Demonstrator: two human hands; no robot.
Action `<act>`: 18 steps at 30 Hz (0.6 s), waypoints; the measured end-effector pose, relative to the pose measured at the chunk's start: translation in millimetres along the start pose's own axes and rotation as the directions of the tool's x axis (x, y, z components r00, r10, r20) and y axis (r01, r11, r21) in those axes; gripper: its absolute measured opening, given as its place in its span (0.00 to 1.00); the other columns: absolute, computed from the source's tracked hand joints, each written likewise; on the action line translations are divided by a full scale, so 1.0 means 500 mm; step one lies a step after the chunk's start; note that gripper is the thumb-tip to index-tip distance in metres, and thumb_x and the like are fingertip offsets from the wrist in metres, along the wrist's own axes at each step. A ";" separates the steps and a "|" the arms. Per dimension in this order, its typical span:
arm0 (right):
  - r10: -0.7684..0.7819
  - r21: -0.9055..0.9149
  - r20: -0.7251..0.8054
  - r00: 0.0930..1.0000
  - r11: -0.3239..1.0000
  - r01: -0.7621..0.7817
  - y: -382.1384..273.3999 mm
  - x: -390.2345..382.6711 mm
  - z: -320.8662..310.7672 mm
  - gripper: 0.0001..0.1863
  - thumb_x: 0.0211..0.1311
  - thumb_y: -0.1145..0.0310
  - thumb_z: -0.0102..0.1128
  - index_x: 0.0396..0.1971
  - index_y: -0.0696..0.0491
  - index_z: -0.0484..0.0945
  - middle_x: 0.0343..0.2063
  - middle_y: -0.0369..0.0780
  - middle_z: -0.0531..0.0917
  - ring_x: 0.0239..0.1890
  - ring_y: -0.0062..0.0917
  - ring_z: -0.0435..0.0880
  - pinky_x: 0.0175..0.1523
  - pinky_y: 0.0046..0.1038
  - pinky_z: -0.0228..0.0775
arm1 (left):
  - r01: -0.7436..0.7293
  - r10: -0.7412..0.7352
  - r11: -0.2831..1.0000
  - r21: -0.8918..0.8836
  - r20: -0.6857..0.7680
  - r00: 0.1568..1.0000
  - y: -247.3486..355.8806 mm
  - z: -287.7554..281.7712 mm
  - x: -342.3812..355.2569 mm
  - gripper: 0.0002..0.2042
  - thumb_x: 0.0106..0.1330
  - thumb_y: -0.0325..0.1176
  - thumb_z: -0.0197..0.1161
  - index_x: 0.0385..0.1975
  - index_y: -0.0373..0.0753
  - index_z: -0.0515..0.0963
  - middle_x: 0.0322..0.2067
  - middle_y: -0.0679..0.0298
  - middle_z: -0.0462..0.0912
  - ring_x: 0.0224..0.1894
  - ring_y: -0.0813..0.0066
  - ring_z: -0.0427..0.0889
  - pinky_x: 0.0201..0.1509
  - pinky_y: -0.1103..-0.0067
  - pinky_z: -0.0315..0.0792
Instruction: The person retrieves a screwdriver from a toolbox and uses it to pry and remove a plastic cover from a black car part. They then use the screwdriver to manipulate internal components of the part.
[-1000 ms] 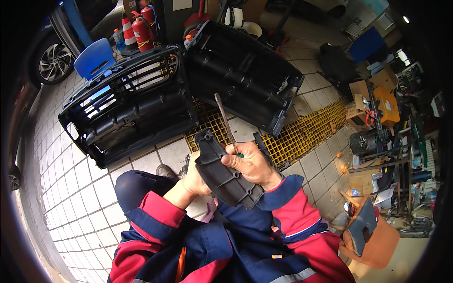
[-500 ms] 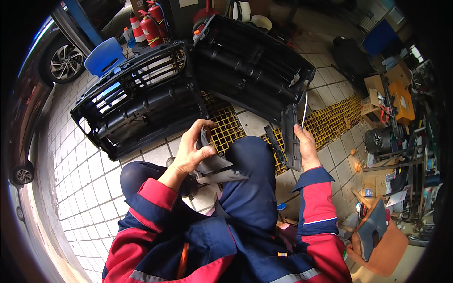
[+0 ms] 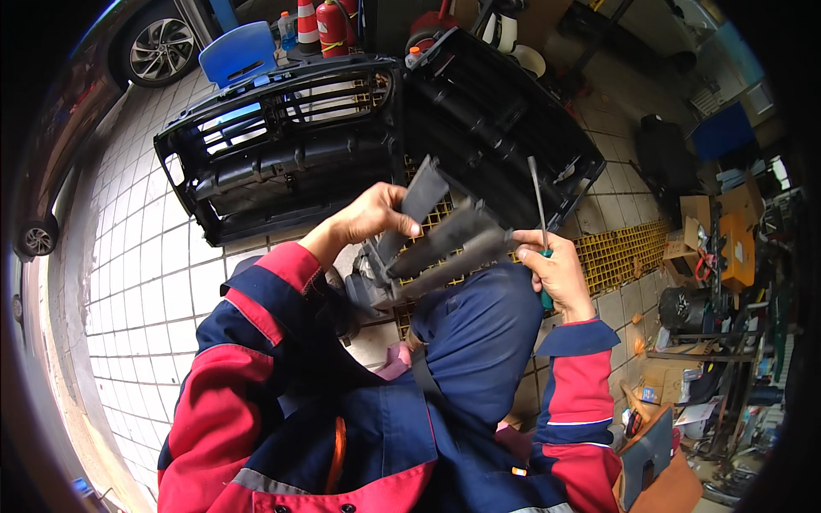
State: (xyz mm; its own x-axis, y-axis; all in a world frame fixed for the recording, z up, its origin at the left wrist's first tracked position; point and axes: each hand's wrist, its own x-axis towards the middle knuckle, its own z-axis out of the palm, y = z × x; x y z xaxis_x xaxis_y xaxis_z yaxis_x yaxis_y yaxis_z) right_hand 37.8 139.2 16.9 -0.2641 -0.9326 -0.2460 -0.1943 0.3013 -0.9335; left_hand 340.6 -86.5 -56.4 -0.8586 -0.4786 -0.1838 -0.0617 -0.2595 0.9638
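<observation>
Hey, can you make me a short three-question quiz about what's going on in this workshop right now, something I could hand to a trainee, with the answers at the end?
1. What is the person's left hand gripping?
2. True or false: in the picture, the blue chair is to the left of the traffic cone.
3. What colour is the handle of the screwdriver in the right hand?
A. Red
B. Green
C. Yellow

Key
1. A grey plastic piece, with blur over some of the plastic around it.
2. True.
3. B, green.
</observation>
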 end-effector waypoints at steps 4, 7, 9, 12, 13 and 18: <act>0.085 0.165 0.121 0.989 0.981 -0.105 -0.061 0.046 0.069 0.29 0.64 0.78 0.70 0.67 0.61 0.79 0.51 0.42 0.86 0.26 0.10 0.78 0.27 0.15 0.72 | -0.359 0.284 0.888 -0.287 -0.270 0.920 0.088 -0.066 0.017 0.16 0.64 0.31 0.80 0.49 0.35 0.85 0.40 0.65 0.91 0.41 0.77 0.87 0.54 0.75 0.81; 0.124 0.165 0.125 0.984 0.976 -0.144 -0.067 0.105 0.141 0.39 0.59 0.75 0.80 0.71 0.59 0.75 0.64 0.47 0.83 0.33 0.13 0.83 0.29 0.16 0.75 | -0.506 0.347 0.747 -0.430 -0.397 0.850 0.138 -0.115 0.008 0.19 0.67 0.36 0.79 0.53 0.37 0.83 0.41 0.68 0.88 0.43 0.77 0.86 0.56 0.74 0.79; 0.064 0.185 0.193 0.979 0.978 -0.100 -0.062 0.139 0.190 0.37 0.58 0.73 0.82 0.69 0.57 0.78 0.57 0.39 0.85 0.29 0.12 0.79 0.30 0.16 0.73 | -0.545 0.334 0.702 -0.458 -0.464 0.820 0.151 -0.134 0.006 0.18 0.70 0.38 0.77 0.53 0.36 0.83 0.43 0.67 0.88 0.46 0.75 0.86 0.58 0.72 0.79; 0.025 0.083 0.337 0.941 0.995 -0.056 -0.051 0.184 0.254 0.31 0.57 0.73 0.84 0.61 0.56 0.82 0.44 0.33 0.87 0.30 0.12 0.81 0.29 0.17 0.73 | -0.553 0.267 0.698 -0.456 -0.550 0.791 0.152 -0.142 0.010 0.17 0.71 0.37 0.77 0.53 0.34 0.83 0.45 0.65 0.89 0.46 0.73 0.87 0.58 0.72 0.79; 0.038 0.054 0.289 0.957 0.997 -0.056 -0.046 0.197 0.278 0.26 0.59 0.72 0.83 0.57 0.57 0.83 0.39 0.33 0.87 0.27 0.12 0.81 0.28 0.18 0.72 | -0.541 0.233 0.709 -0.452 -0.574 0.785 0.151 -0.145 0.010 0.17 0.70 0.36 0.77 0.52 0.34 0.83 0.45 0.64 0.89 0.46 0.73 0.87 0.58 0.72 0.80; 0.025 0.147 0.234 0.972 0.987 -0.061 -0.066 0.225 0.304 0.19 0.62 0.71 0.81 0.50 0.59 0.84 0.33 0.35 0.86 0.21 0.13 0.78 0.27 0.18 0.72 | -0.540 0.247 0.721 -0.434 -0.567 0.786 0.167 -0.179 -0.016 0.19 0.75 0.36 0.73 0.58 0.32 0.80 0.50 0.62 0.87 0.52 0.74 0.86 0.60 0.74 0.79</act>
State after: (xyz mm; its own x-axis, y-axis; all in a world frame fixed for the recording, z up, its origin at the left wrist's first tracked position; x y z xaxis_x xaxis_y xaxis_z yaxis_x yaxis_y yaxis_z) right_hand 158.0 -6.0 -19.6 -0.0404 -0.9455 -0.3231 -0.0365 0.3246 -0.9452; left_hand 387.9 -179.6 8.5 -0.4015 -0.9157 -0.0161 0.6399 -0.2930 0.7104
